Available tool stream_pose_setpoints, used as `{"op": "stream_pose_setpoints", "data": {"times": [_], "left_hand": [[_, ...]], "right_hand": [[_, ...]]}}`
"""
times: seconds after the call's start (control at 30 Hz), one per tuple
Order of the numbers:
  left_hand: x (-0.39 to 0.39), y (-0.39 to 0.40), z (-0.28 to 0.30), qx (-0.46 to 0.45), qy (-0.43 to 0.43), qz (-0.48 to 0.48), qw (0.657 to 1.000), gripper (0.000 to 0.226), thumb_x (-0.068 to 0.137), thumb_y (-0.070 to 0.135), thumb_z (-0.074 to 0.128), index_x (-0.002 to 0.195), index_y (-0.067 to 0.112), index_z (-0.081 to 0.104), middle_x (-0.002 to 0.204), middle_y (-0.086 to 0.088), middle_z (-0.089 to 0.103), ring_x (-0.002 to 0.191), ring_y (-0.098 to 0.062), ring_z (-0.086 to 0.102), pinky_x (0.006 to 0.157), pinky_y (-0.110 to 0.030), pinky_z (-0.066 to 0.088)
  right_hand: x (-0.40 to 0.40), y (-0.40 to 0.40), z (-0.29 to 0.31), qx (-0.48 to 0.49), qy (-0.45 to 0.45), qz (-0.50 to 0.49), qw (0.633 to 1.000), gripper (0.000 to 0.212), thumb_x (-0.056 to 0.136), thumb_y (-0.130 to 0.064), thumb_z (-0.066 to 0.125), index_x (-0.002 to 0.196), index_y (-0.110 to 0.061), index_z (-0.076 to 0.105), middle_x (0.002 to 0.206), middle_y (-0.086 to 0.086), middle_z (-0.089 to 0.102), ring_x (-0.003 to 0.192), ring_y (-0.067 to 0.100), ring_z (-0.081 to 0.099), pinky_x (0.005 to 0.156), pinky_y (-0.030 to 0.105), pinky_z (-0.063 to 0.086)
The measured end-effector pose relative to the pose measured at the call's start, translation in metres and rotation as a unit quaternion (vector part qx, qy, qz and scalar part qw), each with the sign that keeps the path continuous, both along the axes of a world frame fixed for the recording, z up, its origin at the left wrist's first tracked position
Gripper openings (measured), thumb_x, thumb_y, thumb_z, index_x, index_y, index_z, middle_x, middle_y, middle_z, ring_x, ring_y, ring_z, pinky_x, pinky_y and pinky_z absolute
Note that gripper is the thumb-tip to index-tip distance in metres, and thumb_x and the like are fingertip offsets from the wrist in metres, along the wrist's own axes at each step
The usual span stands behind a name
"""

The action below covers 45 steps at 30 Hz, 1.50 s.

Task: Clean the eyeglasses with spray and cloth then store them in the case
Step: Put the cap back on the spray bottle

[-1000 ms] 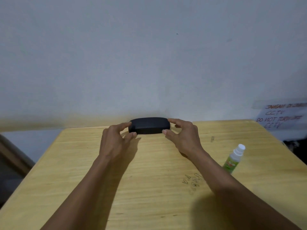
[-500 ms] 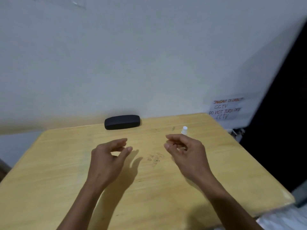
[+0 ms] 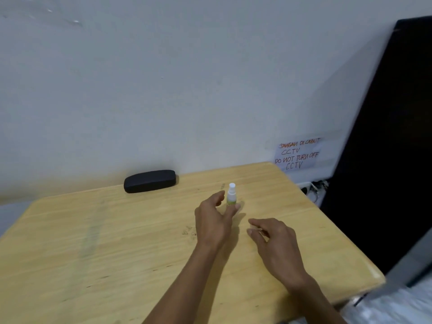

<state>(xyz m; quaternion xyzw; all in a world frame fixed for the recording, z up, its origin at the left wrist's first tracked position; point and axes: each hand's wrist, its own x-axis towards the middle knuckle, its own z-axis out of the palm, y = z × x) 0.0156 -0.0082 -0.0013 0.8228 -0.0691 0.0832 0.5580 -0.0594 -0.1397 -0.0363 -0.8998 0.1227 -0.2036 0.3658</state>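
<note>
Because the small white-capped plastic spray bottle (image 3: 231,196) looks light, rigid and easy to tip, it is best taken round its green-labelled body. The right hand (image 3: 275,242) hovers slack and empty at five o'clock of it; the left hand (image 3: 214,218) reaches with spread fingers at the bottle's base, not visibly gripping. The closed black oblong eyeglass case (image 3: 149,181) lies at ten o'clock, by the wall.

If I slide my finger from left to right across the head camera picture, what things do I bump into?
Black glasses case → left hand → right hand → handwritten CCTV note on the wall → dark doorway. The spray bottle overlaps the left hand, so I left it out.
</note>
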Motion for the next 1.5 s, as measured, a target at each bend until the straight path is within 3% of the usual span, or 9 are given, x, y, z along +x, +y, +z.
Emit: {"op": "stream_pose_setpoints", "data": {"times": [0.1, 0.23, 0.6, 0.77, 0.93, 1.13, 1.27, 1.4, 1.5], "left_hand": [[0.003, -0.007, -0.004, 0.002, 0.004, 0.014, 1.0, 0.041, 0.08, 0.035, 0.078, 0.118, 0.02, 0.072, 0.111, 0.007, 0.075, 0.107, -0.011, 0.066, 0.094, -0.036, 0.053], [0.0, -0.01, -0.004, -0.003, 0.001, 0.015, 1.0, 0.026, 0.082, 0.03, 0.077, 0.107, 0.023, 0.076, 0.095, 0.01, 0.077, 0.095, -0.008, 0.069, 0.084, -0.03, 0.054], [-0.028, 0.009, 0.007, -0.035, -0.019, -0.02, 0.999, 0.014, 0.081, 0.02, 0.079, 0.093, 0.026, 0.077, 0.074, 0.009, 0.076, 0.069, 0.005, 0.069, 0.062, -0.004, 0.044], [-0.034, 0.016, 0.011, -0.043, -0.024, -0.04, 0.998, 0.014, 0.083, 0.017, 0.077, 0.097, 0.02, 0.078, 0.077, 0.011, 0.076, 0.069, 0.007, 0.069, 0.062, -0.003, 0.044], [-0.037, 0.02, 0.014, -0.023, -0.032, -0.047, 0.998, 0.013, 0.085, 0.017, 0.076, 0.097, 0.017, 0.077, 0.077, 0.01, 0.075, 0.07, 0.007, 0.068, 0.063, -0.003, 0.043], [-0.038, 0.022, 0.013, -0.027, -0.041, -0.056, 0.997, 0.012, 0.084, 0.016, 0.076, 0.096, 0.017, 0.076, 0.07, 0.018, 0.07, 0.073, 0.024, 0.06, 0.115, -0.026, 0.027], [-0.035, 0.022, 0.017, -0.027, -0.055, -0.06, 0.996, 0.011, 0.083, 0.018, 0.077, 0.094, 0.021, 0.077, 0.069, 0.018, 0.072, 0.075, 0.018, 0.064, 0.117, -0.022, 0.019], [-0.032, 0.025, 0.024, -0.029, -0.061, -0.064, 0.996, 0.012, 0.084, 0.023, 0.077, 0.095, 0.02, 0.078, 0.072, 0.011, 0.076, 0.075, 0.005, 0.07, 0.102, -0.007, 0.031], [-0.027, 0.036, 0.024, -0.007, -0.024, -0.069, 0.997, 0.036, 0.079, 0.031, 0.08, 0.114, 0.024, 0.074, 0.107, 0.01, 0.074, 0.089, 0.0, 0.07, 0.075, -0.007, 0.044]], "right_hand": [[0.001, -0.002, -0.004, -0.003, -0.006, 0.008, 1.0, 0.027, 0.092, -0.023, 0.072, 0.118, -0.026, 0.074, 0.11, -0.005, 0.075, 0.104, 0.016, 0.067, 0.092, 0.037, 0.055], [0.0, -0.003, 0.012, 0.055, -0.038, -0.01, 0.998, 0.02, 0.088, -0.029, 0.077, 0.107, -0.023, 0.076, 0.093, -0.01, 0.075, 0.082, -0.005, 0.064, 0.075, 0.007, 0.047], [0.03, 0.007, 0.069, 0.1, -0.188, 0.053, 0.976, 0.013, 0.085, -0.032, 0.079, 0.098, -0.032, 0.08, 0.089, -0.022, 0.075, 0.087, 0.007, 0.069, 0.081, 0.043, 0.054], [0.029, 0.009, 0.06, 0.067, -0.174, 0.083, 0.979, 0.015, 0.085, -0.028, 0.08, 0.099, -0.033, 0.08, 0.08, -0.035, 0.068, 0.088, 0.006, 0.067, 0.076, 0.026, 0.046], [0.028, 0.009, 0.057, 0.043, -0.17, 0.1, 0.979, 0.013, 0.087, -0.031, 0.077, 0.1, -0.035, 0.079, 0.079, -0.034, 0.069, 0.085, 0.006, 0.066, 0.077, 0.03, 0.05], [0.029, 0.003, 0.065, 0.068, -0.15, 0.137, 0.977, 0.012, 0.087, -0.028, 0.078, 0.099, -0.03, 0.079, 0.09, -0.006, 0.079, 0.079, 0.011, 0.069, 0.062, 0.028, 0.051], [0.026, -0.001, 0.07, 0.077, -0.145, 0.147, 0.975, 0.014, 0.088, -0.03, 0.077, 0.102, -0.031, 0.077, 0.089, -0.01, 0.079, 0.078, 0.009, 0.069, 0.061, 0.03, 0.05], [0.022, 0.008, 0.068, 0.081, -0.145, 0.145, 0.975, 0.03, 0.088, -0.032, 0.076, 0.115, -0.041, 0.068, 0.081, -0.008, 0.078, 0.047, 0.005, 0.049, 0.051, 0.012, 0.037], [0.03, 0.018, 0.065, 0.099, -0.164, 0.122, 0.974, 0.029, 0.088, -0.027, 0.077, 0.114, -0.035, 0.069, 0.077, -0.007, 0.077, 0.053, 0.004, 0.057, 0.052, 0.009, 0.037]]}}
